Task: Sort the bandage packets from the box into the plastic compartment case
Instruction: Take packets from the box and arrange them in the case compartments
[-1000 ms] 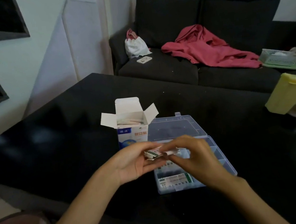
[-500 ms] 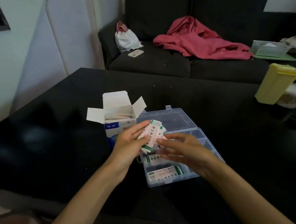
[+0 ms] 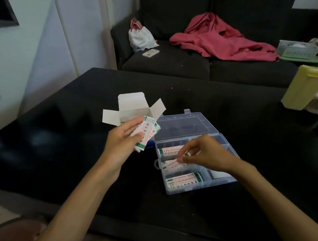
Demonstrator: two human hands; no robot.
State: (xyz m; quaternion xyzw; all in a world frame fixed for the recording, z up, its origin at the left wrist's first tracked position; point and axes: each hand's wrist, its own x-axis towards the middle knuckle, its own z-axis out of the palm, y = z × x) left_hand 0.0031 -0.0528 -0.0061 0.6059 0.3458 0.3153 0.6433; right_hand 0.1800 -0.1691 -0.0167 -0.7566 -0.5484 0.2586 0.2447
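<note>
Two hands work over a black table [image 3: 232,112]. The left hand [image 3: 123,138] holds a fanned stack of bandage packets [image 3: 145,132], thumb curled over the top and fingers beneath, just near of the open white box [image 3: 133,108]. To the right, the clear plastic compartment case [image 3: 227,180] lies with its lid [image 3: 182,125] folded back on the far side. The right hand [image 3: 203,155] hovers over the case's middle left compartment, thumb and forefinger pinched on the right end of a single packet [image 3: 171,164] lying there. More packets [image 3: 184,179] fill the near left compartment, another the far one. A yellow container [image 3: 305,87] stands far right, a pink garment [image 3: 222,39] on the sofa [image 3: 168,64] beyond
</note>
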